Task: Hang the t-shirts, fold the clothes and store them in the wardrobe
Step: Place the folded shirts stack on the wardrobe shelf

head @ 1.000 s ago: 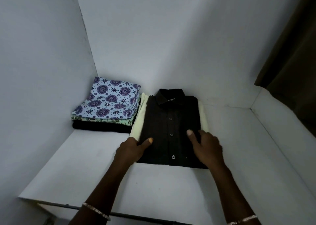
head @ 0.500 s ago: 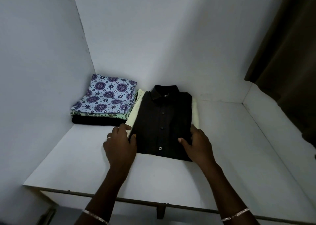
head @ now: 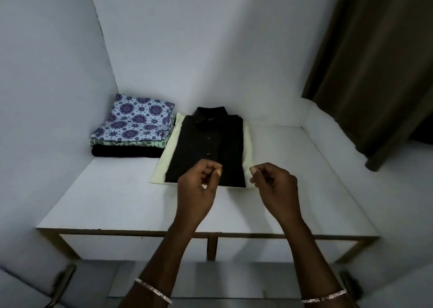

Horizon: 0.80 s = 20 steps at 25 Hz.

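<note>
A folded black button-up shirt (head: 208, 143) lies collar-away on a folded pale yellow garment (head: 167, 157), in the middle of the white wardrobe shelf (head: 117, 195). My left hand (head: 196, 186) hovers over the shirt's near edge, fingers loosely curled and holding nothing. Beside it, my right hand (head: 274, 186) hangs in the air just off the shirt's near right corner, also loosely curled around nothing. Neither hand touches the clothes.
In the shelf's back left corner sits a stack of folded clothes (head: 138, 120): a blue floral piece on a green print on a black one. A dark curtain (head: 375, 61) hangs at the right. Drawer fronts with a metal handle (head: 61, 286) lie below the shelf edge.
Both hands have let go of the black shirt and drawn back toward me, lifting off the shelf. The view has pulled back, so the shelf's front edge and drawers now show.
</note>
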{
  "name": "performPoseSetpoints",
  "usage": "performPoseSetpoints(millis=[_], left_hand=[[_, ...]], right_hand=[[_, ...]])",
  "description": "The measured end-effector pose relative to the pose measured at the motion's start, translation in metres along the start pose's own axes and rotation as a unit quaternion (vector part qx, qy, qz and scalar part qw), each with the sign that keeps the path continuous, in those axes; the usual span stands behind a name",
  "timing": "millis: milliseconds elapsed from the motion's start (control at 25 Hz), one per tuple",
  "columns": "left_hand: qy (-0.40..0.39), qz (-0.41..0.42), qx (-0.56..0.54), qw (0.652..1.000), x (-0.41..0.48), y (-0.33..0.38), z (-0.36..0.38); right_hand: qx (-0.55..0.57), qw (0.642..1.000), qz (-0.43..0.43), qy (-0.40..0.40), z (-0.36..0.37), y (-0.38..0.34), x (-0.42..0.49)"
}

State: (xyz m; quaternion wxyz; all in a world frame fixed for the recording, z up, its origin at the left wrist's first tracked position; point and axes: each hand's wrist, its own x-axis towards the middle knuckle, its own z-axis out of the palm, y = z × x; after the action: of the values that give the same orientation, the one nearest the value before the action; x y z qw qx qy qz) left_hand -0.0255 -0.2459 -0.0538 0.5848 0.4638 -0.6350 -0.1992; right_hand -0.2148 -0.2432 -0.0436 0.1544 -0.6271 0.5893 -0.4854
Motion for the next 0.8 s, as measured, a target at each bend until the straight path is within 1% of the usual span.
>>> performPoseSetpoints(millis=[120,280,600,800], left_hand=[[-0.013,-0.014,-0.031,0.999,-0.024,0.017,-0.009],[-0.045,-0.022,-0.044,0.998,-0.06,0.036,-0.023],[-0.155,0.02,-0.076,0.985,-0.14,0.087,-0.042],[-0.252,0.009,-0.109,0.961,-0.192,0.123,-0.03]], right_hand=[[-0.01,0.999,0.021,0.031,-0.016,-0.016,-0.037],[-0.025,0.996,0.045,0.077,-0.037,-0.036,-0.093],[-0.038,0.984,0.08,0.153,-0.085,-0.081,-0.215],[-0.072,0.963,0.12,0.23,-0.133,-0.092,-0.292]])
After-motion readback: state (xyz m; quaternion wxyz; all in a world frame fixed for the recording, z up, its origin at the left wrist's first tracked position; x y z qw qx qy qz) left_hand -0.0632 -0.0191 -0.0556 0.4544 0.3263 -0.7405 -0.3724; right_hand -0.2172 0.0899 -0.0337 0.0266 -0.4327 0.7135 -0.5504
